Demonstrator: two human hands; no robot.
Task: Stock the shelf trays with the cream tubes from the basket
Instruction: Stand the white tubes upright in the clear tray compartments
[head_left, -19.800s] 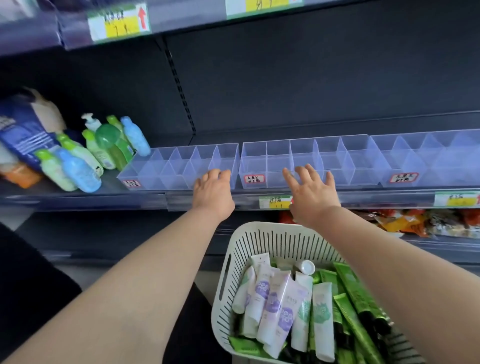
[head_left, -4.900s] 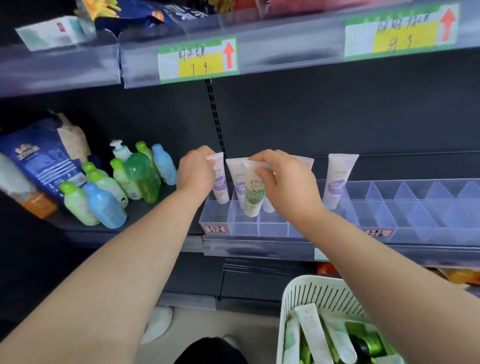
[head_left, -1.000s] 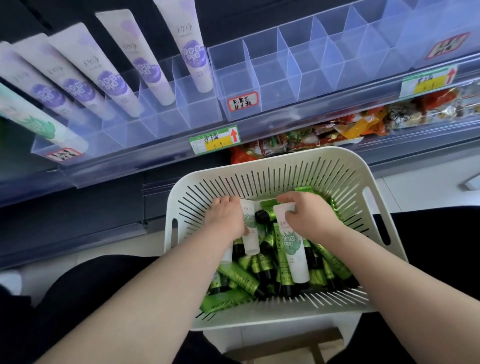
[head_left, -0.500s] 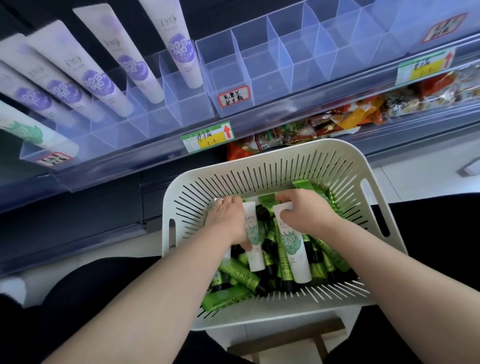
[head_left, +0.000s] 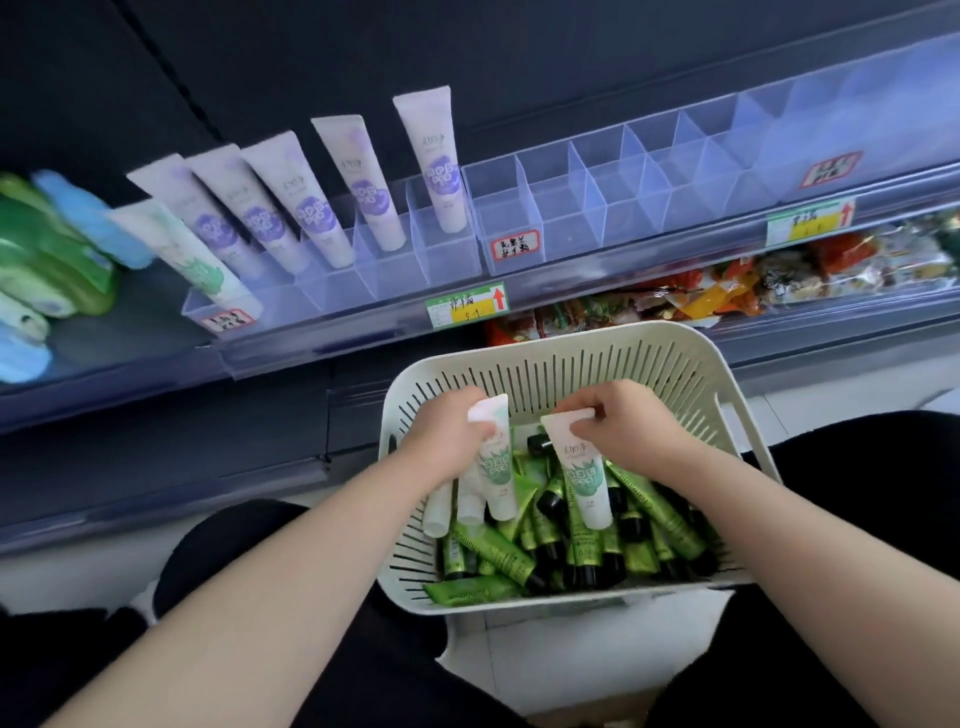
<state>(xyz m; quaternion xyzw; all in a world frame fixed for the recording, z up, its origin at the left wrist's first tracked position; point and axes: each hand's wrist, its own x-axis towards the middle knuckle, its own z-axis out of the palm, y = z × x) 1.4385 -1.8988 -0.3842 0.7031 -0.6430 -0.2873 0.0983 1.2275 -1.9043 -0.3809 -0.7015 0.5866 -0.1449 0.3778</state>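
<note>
My left hand (head_left: 449, 441) grips a bunch of white cream tubes (head_left: 496, 467) with green prints, lifted above the white slotted basket (head_left: 571, 358). My right hand (head_left: 631, 428) pinches the flat end of another white tube with a green print (head_left: 582, 475), cap hanging down. Several dark green tubes (head_left: 498, 553) lie in the basket's bottom. On the shelf, the clear divided tray (head_left: 441, 254) holds several white tubes with purple prints (head_left: 363, 189) and one with a green print (head_left: 195, 260) at its left end.
A second clear tray (head_left: 597, 208) with bare compartments continues to the right on the shelf. Green and blue bottles (head_left: 47, 260) stand at the far left. Snack packets (head_left: 727, 291) fill the shelf below. My dark-clothed legs flank the basket.
Both hands have lifted their tubes up out of the pile, toward the basket's far rim. The view has tilted upward, showing more of the shelf.
</note>
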